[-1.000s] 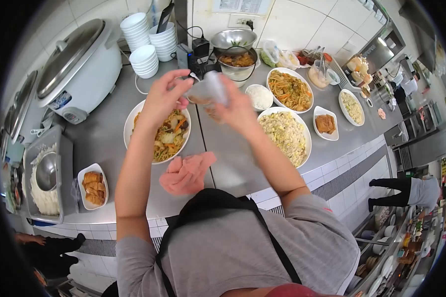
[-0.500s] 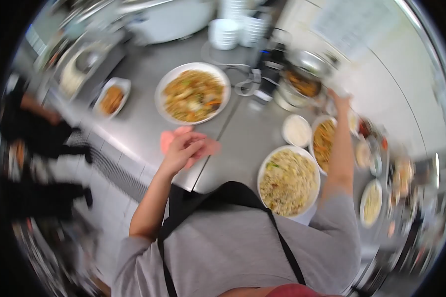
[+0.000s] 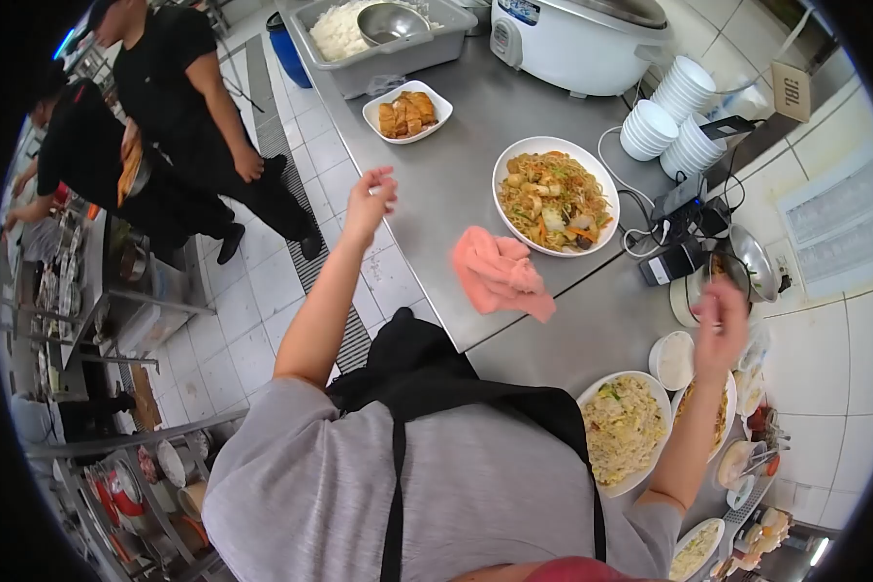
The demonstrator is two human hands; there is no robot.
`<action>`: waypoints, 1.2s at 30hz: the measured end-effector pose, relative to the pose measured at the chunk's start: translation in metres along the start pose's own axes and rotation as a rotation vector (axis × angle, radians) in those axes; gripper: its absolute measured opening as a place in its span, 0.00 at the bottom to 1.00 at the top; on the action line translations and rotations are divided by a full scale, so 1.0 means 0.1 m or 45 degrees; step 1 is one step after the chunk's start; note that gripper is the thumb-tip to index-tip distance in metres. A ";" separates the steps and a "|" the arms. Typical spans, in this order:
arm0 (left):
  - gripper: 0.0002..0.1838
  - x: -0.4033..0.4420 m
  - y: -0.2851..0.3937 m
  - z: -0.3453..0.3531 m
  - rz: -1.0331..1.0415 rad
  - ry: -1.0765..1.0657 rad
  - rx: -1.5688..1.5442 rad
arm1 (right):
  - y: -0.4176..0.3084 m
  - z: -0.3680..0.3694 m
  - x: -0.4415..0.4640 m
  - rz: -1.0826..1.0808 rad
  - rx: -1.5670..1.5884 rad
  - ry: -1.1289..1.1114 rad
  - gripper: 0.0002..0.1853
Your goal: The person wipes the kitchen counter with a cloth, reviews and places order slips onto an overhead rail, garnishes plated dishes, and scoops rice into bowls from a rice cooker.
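Observation:
My left hand (image 3: 371, 202) hovers empty off the counter's front edge, its fingers loosely curled but apart. Above the noodle plates my right hand (image 3: 721, 325) is slightly blurred, near a metal pot; what it holds, if anything, I cannot make out. A crumpled pink cloth (image 3: 500, 274) lies between my hands, beside an oval plate of noodles with vegetables (image 3: 553, 199). Below my right hand are a small bowl of white food (image 3: 672, 361), a plate of fried rice (image 3: 626, 432) and a noodle plate (image 3: 716, 412) partly hidden by my forearm. A white dish holds sliced fried meat (image 3: 407, 113).
A grey tub of rice (image 3: 359, 68) with a metal bowl and a white cooker (image 3: 563, 48) stand at the counter's far end. Stacked white bowls (image 3: 650, 128) and black devices with cables (image 3: 671, 262) line the wall. Two people in black (image 3: 179, 107) stand at the left.
The view has swung toward the left end of the counter. My hands have parted; the left left the area over the pink cloth, the right drew back from beside the pot. The clear container is no longer visible.

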State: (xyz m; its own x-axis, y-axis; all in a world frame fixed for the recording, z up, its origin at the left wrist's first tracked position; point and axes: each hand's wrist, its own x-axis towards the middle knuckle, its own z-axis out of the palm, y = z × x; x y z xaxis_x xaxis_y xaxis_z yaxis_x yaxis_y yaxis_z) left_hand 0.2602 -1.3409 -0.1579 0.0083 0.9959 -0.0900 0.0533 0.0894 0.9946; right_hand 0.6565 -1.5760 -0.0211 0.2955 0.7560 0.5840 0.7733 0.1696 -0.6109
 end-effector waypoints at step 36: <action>0.15 2.59 -0.42 -0.56 0.449 -0.305 0.451 | -0.56 4.14 1.27 0.440 -0.599 -0.444 0.16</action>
State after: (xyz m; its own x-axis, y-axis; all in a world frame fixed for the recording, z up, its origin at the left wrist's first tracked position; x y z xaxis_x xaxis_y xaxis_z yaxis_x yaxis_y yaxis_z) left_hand 0.2039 -1.0862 -0.2198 0.3109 0.9302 0.1950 0.3387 -0.3001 0.8917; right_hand 0.4183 -1.2275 -0.1344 0.4322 0.8905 0.1422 0.8521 -0.3517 -0.3875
